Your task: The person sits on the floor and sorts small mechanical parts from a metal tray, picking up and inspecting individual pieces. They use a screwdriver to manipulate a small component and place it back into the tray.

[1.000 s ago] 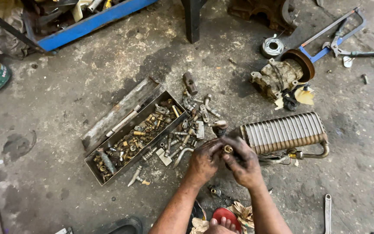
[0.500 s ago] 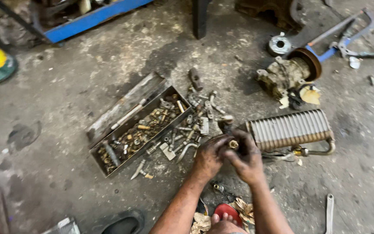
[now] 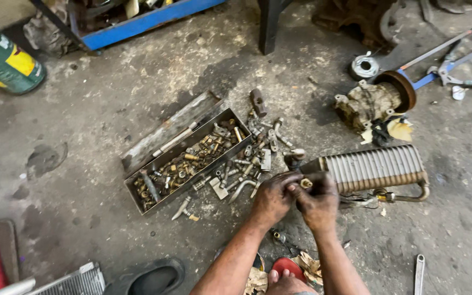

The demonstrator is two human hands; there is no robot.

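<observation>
Both hands meet just below the middle of the frame: the left hand (image 3: pixel 271 198) and the right hand (image 3: pixel 318 199) are closed together around a small brass fitting (image 3: pixel 305 183), whose round end peeps out between the fingertips. Judging by the grip, the step in hand is turning or seating this fitting against a part hidden inside the fists; the next move would call for a firm counter-hold with one hand while the other twists. Just right of the hands lies one finned metal coil (image 3: pixel 375 168) with a bent pipe. To the left, one open metal tray (image 3: pixel 184 164) holds many small fittings, too many to count, with more loose ones (image 3: pixel 249 158) scattered on the concrete floor (image 3: pixel 110 109). One compressor (image 3: pixel 372 101) sits upper right, one green can (image 3: pixel 4 60) upper left, one wrench (image 3: pixel 419 273) lower right.
</observation>
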